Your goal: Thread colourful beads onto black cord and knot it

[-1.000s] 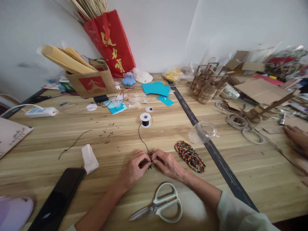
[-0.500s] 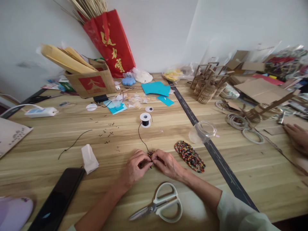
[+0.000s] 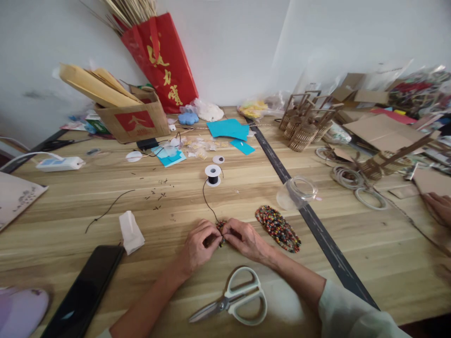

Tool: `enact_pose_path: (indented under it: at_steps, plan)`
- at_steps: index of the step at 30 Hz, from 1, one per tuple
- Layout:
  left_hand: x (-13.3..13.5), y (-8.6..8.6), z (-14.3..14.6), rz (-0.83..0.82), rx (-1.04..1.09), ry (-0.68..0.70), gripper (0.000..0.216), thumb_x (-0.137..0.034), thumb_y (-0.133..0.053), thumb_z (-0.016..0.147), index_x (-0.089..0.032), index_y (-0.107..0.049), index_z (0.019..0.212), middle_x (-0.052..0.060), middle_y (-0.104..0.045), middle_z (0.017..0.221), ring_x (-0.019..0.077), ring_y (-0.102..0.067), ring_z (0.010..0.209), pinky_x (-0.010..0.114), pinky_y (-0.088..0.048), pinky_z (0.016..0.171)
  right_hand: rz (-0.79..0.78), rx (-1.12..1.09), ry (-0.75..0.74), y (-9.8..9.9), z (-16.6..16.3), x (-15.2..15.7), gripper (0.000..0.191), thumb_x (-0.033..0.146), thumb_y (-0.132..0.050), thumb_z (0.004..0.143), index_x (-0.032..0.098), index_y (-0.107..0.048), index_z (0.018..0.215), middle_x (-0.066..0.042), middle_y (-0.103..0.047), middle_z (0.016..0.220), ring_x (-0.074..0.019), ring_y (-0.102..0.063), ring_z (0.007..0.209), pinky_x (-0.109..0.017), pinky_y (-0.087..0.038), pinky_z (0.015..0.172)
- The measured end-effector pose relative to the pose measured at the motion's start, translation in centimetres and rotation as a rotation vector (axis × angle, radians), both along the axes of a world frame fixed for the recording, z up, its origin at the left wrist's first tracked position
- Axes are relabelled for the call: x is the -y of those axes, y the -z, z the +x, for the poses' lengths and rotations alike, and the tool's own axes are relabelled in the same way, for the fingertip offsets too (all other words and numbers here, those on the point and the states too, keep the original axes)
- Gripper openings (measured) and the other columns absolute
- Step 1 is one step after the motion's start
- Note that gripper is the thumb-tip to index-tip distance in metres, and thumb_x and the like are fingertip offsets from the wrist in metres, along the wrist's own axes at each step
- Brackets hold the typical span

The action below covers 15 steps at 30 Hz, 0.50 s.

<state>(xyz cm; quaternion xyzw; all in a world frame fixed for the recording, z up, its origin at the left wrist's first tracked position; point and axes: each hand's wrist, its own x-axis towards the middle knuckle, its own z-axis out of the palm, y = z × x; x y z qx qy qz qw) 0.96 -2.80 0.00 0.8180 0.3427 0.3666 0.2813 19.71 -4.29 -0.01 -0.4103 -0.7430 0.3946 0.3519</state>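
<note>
A co-worker's hand [image 3: 439,205] has slid slightly rightward since the earlier frame; nearest, scissors [image 3: 230,300] lie on the worktop [image 3: 151,267]; beyond, the left hand [image 3: 199,241] and right hand [image 3: 246,240] both pinch the small beads [image 3: 221,225] between them – exact grip too small to see; right of them, a bead coil [image 3: 277,229]; farther – black cord [image 3: 207,205] runs to a spool [image 3: 213,179].

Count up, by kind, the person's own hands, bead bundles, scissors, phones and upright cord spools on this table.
Person's own hands: 2 (left hand, right hand)
Bead bundles: 2 (partly hidden beads between the hands, bead pile on the right)
Scissors: 1
Phone: 1
Upright cord spool: 1
Total: 7
</note>
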Motion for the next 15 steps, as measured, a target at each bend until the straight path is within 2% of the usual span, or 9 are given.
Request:
enact_pose_path:
  at_steps: [9,15]
  plan:
    - [0.0,-0.5,0.1,-0.031,-0.027,-0.010,0.013,-0.012,-0.057,0.083,-0.017,-0.058,0.071,0.004,-0.061,0.071,0.0168,-0.055,0.073,0.029,-0.045,0.069,-0.097,-0.002,-0.019,-0.8,0.7,-0.5,0.006,0.019,-0.056,0.086,0.016,-0.061,0.085,-0.003,-0.062,0.081,-0.0132,-0.056,0.072,-0.022,-0.043,0.065]
    - [0.0,-0.5,0.0,-0.048,-0.050,-0.019,0.013,-0.013,-0.055,0.084,-0.017,-0.058,0.072,0.004,-0.061,0.072,0.0165,-0.055,0.073,0.029,-0.046,0.069,-0.089,0.017,-0.023,-1.1,1.1,-0.8,0.005,0.016,-0.058,0.084,0.015,-0.063,0.083,-0.001,-0.058,0.074,-0.0109,-0.052,0.065,-0.020,-0.040,0.058]
